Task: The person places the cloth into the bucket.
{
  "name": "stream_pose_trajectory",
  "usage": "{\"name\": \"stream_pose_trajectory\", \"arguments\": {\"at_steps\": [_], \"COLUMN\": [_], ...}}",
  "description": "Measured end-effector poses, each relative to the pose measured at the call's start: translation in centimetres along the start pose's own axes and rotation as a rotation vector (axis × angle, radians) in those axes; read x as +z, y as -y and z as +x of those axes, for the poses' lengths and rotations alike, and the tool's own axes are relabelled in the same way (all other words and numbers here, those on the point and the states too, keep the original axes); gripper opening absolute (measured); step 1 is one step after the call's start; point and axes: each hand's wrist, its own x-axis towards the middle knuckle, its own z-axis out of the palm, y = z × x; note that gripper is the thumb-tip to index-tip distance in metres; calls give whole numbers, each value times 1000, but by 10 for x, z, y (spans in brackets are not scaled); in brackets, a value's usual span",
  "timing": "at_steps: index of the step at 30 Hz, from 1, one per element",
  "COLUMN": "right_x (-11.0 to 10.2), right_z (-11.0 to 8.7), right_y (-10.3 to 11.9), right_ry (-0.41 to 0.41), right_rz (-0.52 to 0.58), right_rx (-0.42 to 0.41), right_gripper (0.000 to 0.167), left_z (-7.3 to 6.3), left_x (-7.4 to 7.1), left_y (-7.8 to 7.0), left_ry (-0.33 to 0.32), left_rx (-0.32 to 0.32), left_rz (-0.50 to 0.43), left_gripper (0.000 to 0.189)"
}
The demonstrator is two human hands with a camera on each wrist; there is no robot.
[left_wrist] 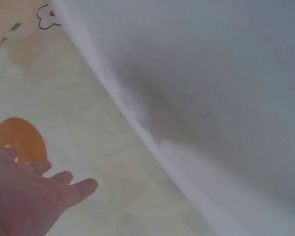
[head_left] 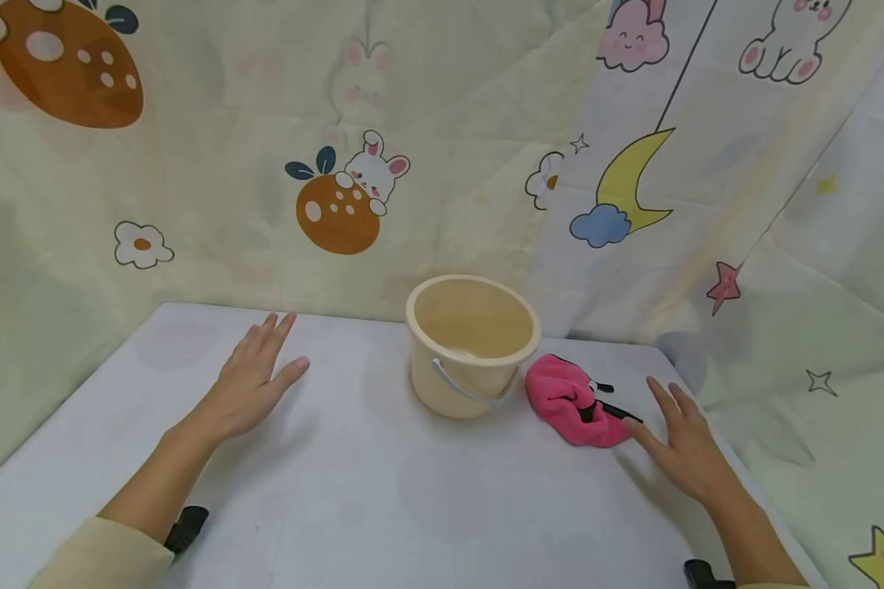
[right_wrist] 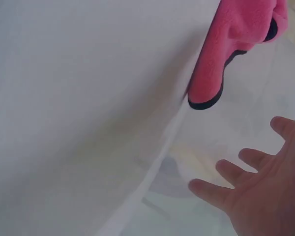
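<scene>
A cream plastic bucket (head_left: 436,395) with a pale wire-like handle stands upright near the back of the white table, its inside partly visible. Just to its right lies a crumpled pink fleece cloth (head_left: 560,397) with black edging and black strap-like bits. My left hand (head_left: 249,384) is held over the table left of the bucket, fingers straight and thumb spread, holding nothing. On the other side, my right hand (head_left: 679,446) is beside the pink cloth, its thumb tip overlapping the cloth's edge in the head view. In the right wrist view its fingers (right_wrist: 233,174) are spread apart with nothing between them.
The white tabletop (head_left: 324,491) ends at a back edge against a patterned curtain (head_left: 250,188) printed with rabbits, flowers and a moon. Curtain also hangs along the right side. Dark wrist straps (head_left: 187,530) show at both forearms.
</scene>
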Motion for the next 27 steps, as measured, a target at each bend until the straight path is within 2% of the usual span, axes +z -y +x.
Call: {"name": "stream_pose_trajectory", "arguments": {"at_steps": [5,15,23,27], "right_x": [2,9,16,23], "right_z": [2,11,17,20], "right_y": [9,29,41,46], "right_ry": [20,0,8,15], "right_rz": [59,199,211,218], "right_rx": [15,-6,5,19], "right_gripper": [89,86,86,87], "left_z": [5,14,24,28], "left_x": [7,18,32,37], "left_y": [-5,-16,-26,-32], "left_ry": [5,-3,-9,-3], "left_rx": [4,38,72,70], "left_rz": [-102,-188,-277,-300], "left_gripper": [77,75,73,72]}}
